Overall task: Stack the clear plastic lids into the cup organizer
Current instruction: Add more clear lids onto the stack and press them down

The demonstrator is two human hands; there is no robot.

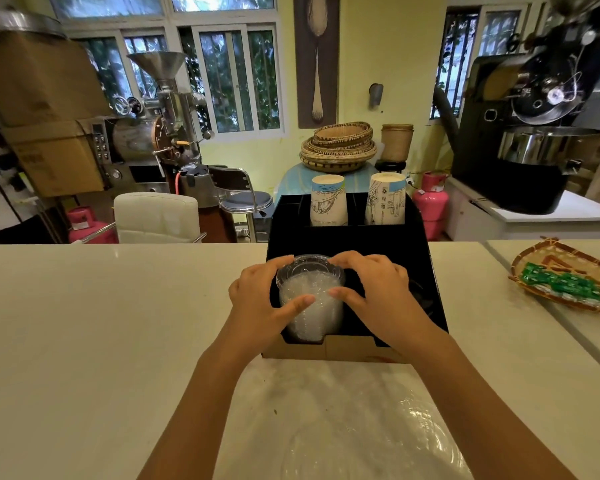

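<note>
- Table (pixel 101 323): pale, wide surface carrying everything catalogued below; a crumpled clear plastic wrapper (pixel 378 431) lies at its near edge, between the forearms.
- Cup organizer (pixel 347 237): black, stepped box standing mid-table; cardboard-coloured front lip toward the near side.
- Paper cups (pixel 328 200): two printed stacks upright in the far compartments, one left, one right.
- Woven tray (pixel 565 282): far right on the table, holding green packets; no part in the task.
- Stack of clear plastic lids (pixel 310 299): standing in the near-left compartment of the organizer, its top rising above the compartment edge. Whether its base rests fully on the floor of the slot cannot be told; the front lip hides it.
- Left hand (pixel 264 299): curled round the left side of the stack, thumb across the front, fingers behind the top rim.
- Right hand (pixel 371 289): likewise closed on the right side, thumb tip touching the front.
- Step in hand, as judged: seating the stack in its slot.
- Next move calls for: an even downward press, then both hands letting go without tipping the lids.
</note>
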